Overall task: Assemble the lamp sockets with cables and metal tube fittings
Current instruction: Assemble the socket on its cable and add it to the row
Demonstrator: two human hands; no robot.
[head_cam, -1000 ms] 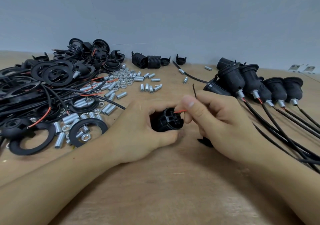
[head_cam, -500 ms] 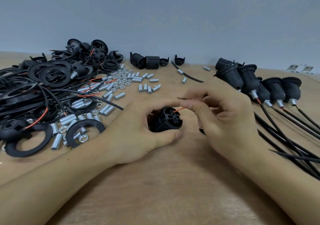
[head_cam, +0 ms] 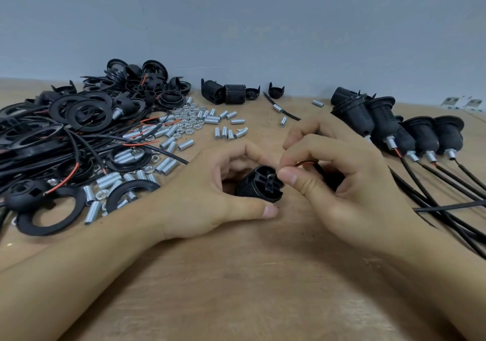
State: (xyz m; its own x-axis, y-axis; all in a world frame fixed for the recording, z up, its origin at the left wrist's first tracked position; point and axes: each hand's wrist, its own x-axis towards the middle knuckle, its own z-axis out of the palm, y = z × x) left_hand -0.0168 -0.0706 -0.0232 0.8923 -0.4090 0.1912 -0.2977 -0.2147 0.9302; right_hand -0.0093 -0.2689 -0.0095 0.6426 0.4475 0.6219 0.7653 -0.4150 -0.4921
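A black ribbed lamp socket lies on its side at the middle of the wooden table. My left hand grips it, thumb below and fingers over the top. My right hand pinches the bare end of a thin wire at the socket's terminal face. A red wire arches back from that pinch under my right fingers. The rest of the cable is hidden by my right hand.
A tangled heap of black rings, caps and cables fills the left. Threaded metal tubes and nuts lie scattered beside it. Spare socket bodies stand at the back. Several assembled sockets with cables lie at the right.
My right hand has moved closer to the socket and now pinches the wire right at its terminal face. The left hand has turned the socket a little.
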